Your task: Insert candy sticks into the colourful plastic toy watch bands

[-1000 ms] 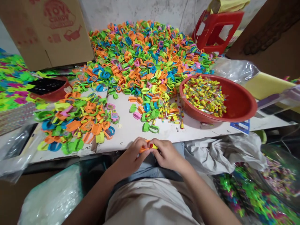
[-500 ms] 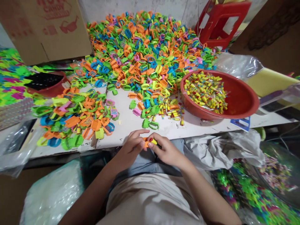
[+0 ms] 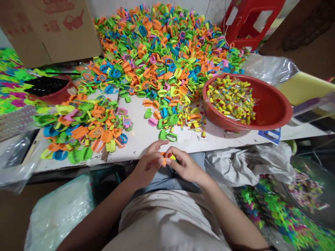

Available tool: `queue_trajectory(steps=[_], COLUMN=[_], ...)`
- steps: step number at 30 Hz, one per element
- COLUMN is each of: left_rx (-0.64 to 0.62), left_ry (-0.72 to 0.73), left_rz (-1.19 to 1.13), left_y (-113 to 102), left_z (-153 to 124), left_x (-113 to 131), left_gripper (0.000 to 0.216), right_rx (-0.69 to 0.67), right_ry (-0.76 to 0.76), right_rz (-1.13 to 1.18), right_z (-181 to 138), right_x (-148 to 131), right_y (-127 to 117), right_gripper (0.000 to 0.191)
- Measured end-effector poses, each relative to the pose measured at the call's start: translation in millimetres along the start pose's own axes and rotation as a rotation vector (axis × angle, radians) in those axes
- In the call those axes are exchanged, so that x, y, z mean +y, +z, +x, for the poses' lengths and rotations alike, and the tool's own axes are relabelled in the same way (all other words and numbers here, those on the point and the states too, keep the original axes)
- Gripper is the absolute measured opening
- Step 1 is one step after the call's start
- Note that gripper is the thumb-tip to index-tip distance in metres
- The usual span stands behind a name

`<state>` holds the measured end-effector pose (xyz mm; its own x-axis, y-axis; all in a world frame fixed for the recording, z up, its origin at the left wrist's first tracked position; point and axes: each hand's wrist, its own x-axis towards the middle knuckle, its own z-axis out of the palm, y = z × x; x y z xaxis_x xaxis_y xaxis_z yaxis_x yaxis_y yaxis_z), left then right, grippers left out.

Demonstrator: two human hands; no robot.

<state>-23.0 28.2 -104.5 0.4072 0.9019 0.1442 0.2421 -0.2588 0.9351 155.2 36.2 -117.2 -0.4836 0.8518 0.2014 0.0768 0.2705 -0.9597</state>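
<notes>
Left-hand grip (image 3: 147,165) pinches an orange piece (image 3: 164,161), right-hand grip (image 3: 185,166) a red-and-yellow piece (image 3: 172,157), both above the lap (image 3: 167,179), just off the worktop (image 3: 137,112). Watching remotely, I judge slackened pressure could drop either small piece.

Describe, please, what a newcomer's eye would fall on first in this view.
Probably the heap of bright plastic pieces across the back of the white table. Next might come the large red basin at right, partly filled with yellow pieces. At the near edge, the fingers of both hands hold an orange piece and a red-and-yellow piece.
</notes>
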Motion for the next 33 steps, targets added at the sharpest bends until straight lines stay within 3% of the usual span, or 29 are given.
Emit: queue_trajectory(steps=[8, 13, 17, 20, 24, 33], left_rx=[-0.051, 0.032, 0.174, 0.26, 0.25, 0.267], left_ry=[0.018, -0.013, -0.014, 0.012, -0.03, -0.071], left_rz=[0.005, -0.004, 0.004, -0.046, 0.0, 0.08], left_y=[6.4, 6.5, 1.0, 0.3, 1.1, -2.5], left_z=[-14.0, -15.0, -11.8, -13.2, -16.5, -16.4], left_x=[-4.9, -8.9, -6.9, -4.0, -1.9, -1.5], left_gripper=[0.043, 0.035, 0.014, 0.023, 0.045, 0.036], right_rx=[-0.072, 0.111, 0.212, 0.228, 0.315, 0.329], right_ry=[0.032, 0.061, 0.033, -0.042, -0.167, -0.198], right_rz=[0.047, 0.127, -0.081, -0.222, -0.277, -0.345], right_z=[-10.4, -17.3, -21.0, -21.6, -19.2, -18.7], right_x=[4.8, 6.4, 5.6, 2.6, 0.7, 0.8], right_y=[2.3, 0.0, 3.2, 8.0, 11.2, 15.1], right_gripper=[0.026, 0.028, 0.018, 0.015, 0.012, 0.011])
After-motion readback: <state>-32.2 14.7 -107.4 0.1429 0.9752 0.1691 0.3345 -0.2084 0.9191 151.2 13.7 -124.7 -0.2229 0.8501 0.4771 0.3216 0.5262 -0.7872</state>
